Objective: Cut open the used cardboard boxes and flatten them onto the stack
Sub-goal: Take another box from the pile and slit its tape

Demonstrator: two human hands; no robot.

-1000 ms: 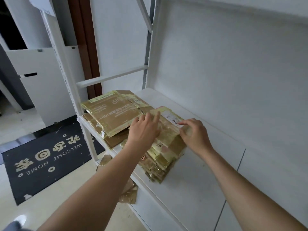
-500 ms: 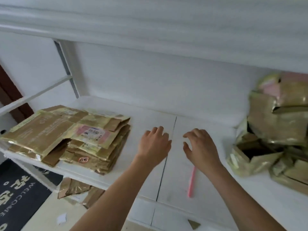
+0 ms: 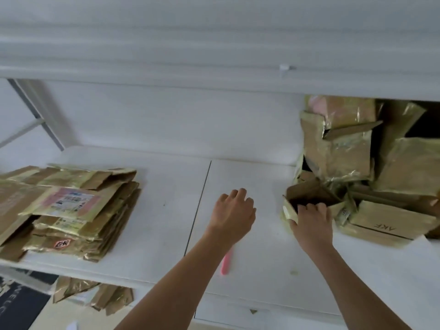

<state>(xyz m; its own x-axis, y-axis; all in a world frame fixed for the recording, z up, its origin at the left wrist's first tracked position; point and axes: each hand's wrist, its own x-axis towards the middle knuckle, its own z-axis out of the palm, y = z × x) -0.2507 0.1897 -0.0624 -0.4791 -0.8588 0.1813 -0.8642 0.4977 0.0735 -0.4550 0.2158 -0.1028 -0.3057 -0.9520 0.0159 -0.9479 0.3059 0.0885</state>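
On the white shelf (image 3: 166,234), right hand (image 3: 312,222) is gripping the edge of an open box (image 3: 307,194), left hand (image 3: 234,215) hovering loose, holding nothing, flattened stack (image 3: 76,210) off left.

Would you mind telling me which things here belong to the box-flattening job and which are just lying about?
Job:
open box, gripped by right hand
box pile
flattened stack
pink cutter
left hand, holding nothing

Lying about:
cardboard scraps on the floor
doormat
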